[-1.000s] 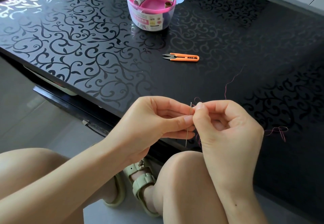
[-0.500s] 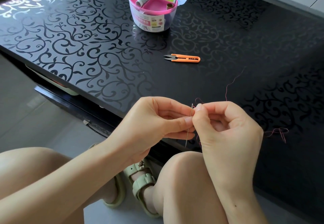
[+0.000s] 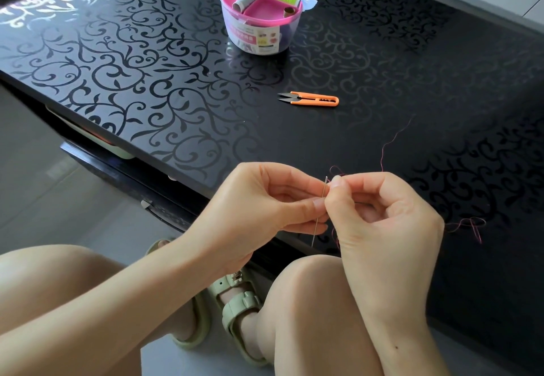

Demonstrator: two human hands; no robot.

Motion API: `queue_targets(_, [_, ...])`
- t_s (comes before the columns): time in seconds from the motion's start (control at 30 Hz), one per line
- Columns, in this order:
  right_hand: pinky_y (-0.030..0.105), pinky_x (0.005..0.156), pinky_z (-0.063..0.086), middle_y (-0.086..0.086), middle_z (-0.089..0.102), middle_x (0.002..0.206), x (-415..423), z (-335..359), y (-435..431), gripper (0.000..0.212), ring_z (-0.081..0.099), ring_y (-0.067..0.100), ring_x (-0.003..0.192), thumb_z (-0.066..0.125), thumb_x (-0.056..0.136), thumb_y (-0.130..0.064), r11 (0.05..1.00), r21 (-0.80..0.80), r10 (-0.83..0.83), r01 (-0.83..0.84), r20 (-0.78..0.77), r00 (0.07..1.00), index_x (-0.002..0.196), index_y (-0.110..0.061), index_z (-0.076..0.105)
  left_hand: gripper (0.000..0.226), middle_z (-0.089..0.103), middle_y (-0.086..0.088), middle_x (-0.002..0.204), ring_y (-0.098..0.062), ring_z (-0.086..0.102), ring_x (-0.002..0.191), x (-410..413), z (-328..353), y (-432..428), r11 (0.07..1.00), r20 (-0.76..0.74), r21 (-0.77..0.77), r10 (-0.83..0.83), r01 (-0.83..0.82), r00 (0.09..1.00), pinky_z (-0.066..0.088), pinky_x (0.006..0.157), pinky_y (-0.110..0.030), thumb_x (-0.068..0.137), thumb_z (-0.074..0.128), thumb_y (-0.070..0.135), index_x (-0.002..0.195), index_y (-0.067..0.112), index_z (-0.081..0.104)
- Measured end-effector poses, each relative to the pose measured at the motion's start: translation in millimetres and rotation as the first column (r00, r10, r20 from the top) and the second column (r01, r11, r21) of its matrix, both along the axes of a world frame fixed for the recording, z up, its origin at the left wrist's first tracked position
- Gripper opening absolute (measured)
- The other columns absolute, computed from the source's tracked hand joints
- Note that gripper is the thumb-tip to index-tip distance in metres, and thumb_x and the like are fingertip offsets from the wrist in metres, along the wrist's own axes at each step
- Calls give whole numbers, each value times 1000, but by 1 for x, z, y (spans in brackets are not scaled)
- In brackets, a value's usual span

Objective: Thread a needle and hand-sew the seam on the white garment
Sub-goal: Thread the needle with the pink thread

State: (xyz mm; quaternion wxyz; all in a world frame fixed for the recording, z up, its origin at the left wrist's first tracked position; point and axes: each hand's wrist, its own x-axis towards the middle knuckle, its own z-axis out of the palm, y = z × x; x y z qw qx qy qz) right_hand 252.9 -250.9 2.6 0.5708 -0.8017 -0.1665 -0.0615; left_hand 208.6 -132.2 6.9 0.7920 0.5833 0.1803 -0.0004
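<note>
My left hand point(image 3: 259, 208) pinches a thin silver needle point(image 3: 321, 208) between thumb and fingers, upright with its eye at the top, just over the table's near edge. My right hand point(image 3: 382, 216) pinches the end of a red thread point(image 3: 385, 146) right beside the needle's eye. A small loop of thread shows above the fingertips, and the rest of the thread trails up over the table and out to the right in a loose tangle point(image 3: 471, 225). No white garment is in view.
The black glossy table point(image 3: 176, 81) has a scroll pattern. Orange thread snips point(image 3: 312, 99) lie in its middle. A pink sewing kit box point(image 3: 259, 22) with spools stands at the back. My bare knees and sandalled feet are below the table edge.
Both hands hold almost the same pose at the needle's eye. The view has shifted slightly.
</note>
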Motion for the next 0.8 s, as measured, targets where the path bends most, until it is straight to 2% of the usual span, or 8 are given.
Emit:
queue_targets(0.37, [6, 57, 46, -16, 69, 71, 0, 2, 0, 10, 67, 1, 67, 65, 80, -21, 1000, 13, -10, 11, -37, 999, 71, -26, 65, 24, 72, -24, 83, -26, 71, 73, 0, 1, -1, 1000, -5, -25, 9, -9, 1000, 60, 67, -30, 63, 72, 11, 83, -1, 73])
queue_targets(0.47, [7, 56, 46, -15, 70, 69, 0, 3, -1, 18, 66, 1, 64, 71, 83, -14, 998, 63, -9, 17, -118, 993, 68, -23, 65, 18, 73, -18, 77, -23, 71, 71, 0, 1, -1, 998, -8, -61, 12, -12, 1000, 60, 66, -29, 64, 71, 9, 80, 1, 73])
queue_targets(0.57, [17, 59, 52, -7, 70, 66, 2, 4, -2, 17, 69, 10, 63, 71, 82, -18, 992, 124, 18, 12, -237, 971, 67, -24, 68, 17, 73, -13, 75, -22, 72, 69, 0, 0, 2, 997, 1, -67, 40, -40, 999, 60, 66, -28, 64, 71, 10, 80, 3, 71])
queue_targets(0.67, [17, 53, 50, -3, 68, 61, 6, 3, -2, 18, 64, 9, 56, 73, 79, -18, 977, 211, 62, 20, -374, 925, 62, -20, 69, 13, 71, -8, 73, -19, 71, 68, 1, 0, 5, 996, 47, 22, 88, -89, 995, 59, 68, -27, 66, 71, 13, 78, 10, 72])
queue_targets(0.8, [26, 53, 50, -1, 65, 58, 6, 3, -2, 9, 59, 10, 51, 64, 71, -27, 978, 210, 101, -13, -416, 904, 66, -25, 71, 8, 71, -1, 72, -15, 70, 66, 0, 1, 7, 966, 125, 239, 71, -99, 990, 60, 74, -33, 73, 71, 17, 82, 17, 72])
